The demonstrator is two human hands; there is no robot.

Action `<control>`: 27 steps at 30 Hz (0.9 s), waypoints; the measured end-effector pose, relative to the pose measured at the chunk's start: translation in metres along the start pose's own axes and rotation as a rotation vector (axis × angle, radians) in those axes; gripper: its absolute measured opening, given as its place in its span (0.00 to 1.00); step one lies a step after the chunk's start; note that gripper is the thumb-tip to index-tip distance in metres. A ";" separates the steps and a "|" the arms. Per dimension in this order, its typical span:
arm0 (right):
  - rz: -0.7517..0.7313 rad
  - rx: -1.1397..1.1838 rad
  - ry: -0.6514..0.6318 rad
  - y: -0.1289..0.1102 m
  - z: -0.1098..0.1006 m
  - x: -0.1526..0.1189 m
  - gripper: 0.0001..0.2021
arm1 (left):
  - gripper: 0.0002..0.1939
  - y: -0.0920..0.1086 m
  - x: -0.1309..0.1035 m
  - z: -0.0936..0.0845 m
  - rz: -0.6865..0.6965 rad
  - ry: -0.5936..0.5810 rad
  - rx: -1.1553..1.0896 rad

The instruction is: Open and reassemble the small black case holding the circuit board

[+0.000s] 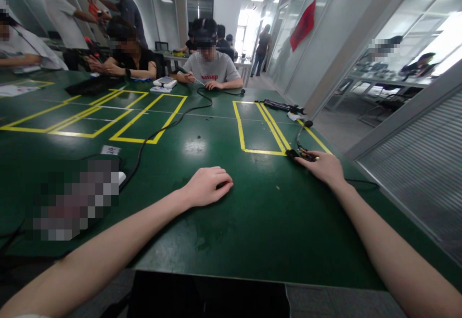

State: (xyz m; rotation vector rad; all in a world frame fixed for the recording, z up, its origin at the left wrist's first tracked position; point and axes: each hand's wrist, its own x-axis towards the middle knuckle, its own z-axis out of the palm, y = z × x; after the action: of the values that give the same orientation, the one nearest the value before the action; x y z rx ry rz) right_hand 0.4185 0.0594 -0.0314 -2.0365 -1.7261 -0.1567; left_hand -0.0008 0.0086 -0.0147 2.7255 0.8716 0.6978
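Observation:
My left hand (209, 186) rests on the green tabletop (252, 226) near the middle. Its fingers are curled in towards the thumb, and I see no object in them. Out to the right, my right hand (323, 168) has its thumb and fingers on a small black object with yellowish bits (306, 154). The fingers partly hide that object, so its kind is unclear. Just beyond it stands a thin curved black stem with a round dark head (308, 123). A black cable (363, 182) emerges to the right of my wrist.
Yellow tape (243, 130) marks rectangles on the table. A long black jointed item (283, 106) lies at the far right edge. Another black cable (144, 142) crosses the left side near a blurred-out item (79, 200). A person (212, 68) sits opposite, with others further left.

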 end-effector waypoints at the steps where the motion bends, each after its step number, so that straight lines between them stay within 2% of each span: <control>1: -0.012 0.013 -0.033 -0.013 0.000 -0.004 0.25 | 0.11 0.000 0.000 0.000 -0.003 0.000 -0.001; 4: -0.200 0.150 -0.124 -0.060 0.000 -0.022 0.19 | 0.11 0.000 0.001 0.000 0.002 0.016 -0.012; 7: -0.562 0.346 -0.223 -0.109 -0.002 -0.052 0.15 | 0.12 0.003 0.001 -0.002 0.055 0.081 -0.030; 9: -0.793 0.466 -0.333 -0.137 -0.003 -0.076 0.14 | 0.16 0.008 0.000 -0.002 0.131 0.121 -0.020; 11: -0.974 0.547 -0.416 -0.157 -0.004 -0.097 0.15 | 0.21 0.014 -0.001 -0.001 0.230 0.122 0.014; 13: -1.064 0.604 -0.458 -0.168 -0.003 -0.112 0.17 | 0.24 0.021 -0.003 0.001 0.312 0.082 0.012; 15: -1.090 0.644 -0.452 -0.172 -0.002 -0.120 0.17 | 0.22 0.026 -0.003 0.001 0.349 0.048 0.010; 20: -1.044 0.671 -0.397 -0.169 -0.006 -0.115 0.13 | 0.23 0.022 -0.002 -0.003 0.269 -0.039 -0.010; 27: -0.971 0.775 -0.364 -0.162 -0.012 -0.105 0.14 | 0.26 0.014 -0.004 -0.007 0.194 -0.136 0.055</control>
State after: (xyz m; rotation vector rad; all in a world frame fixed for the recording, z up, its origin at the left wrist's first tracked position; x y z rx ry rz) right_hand 0.2447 -0.0237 -0.0159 -0.6124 -2.3543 0.5317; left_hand -0.0006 -0.0044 -0.0055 2.8937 0.6117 0.5213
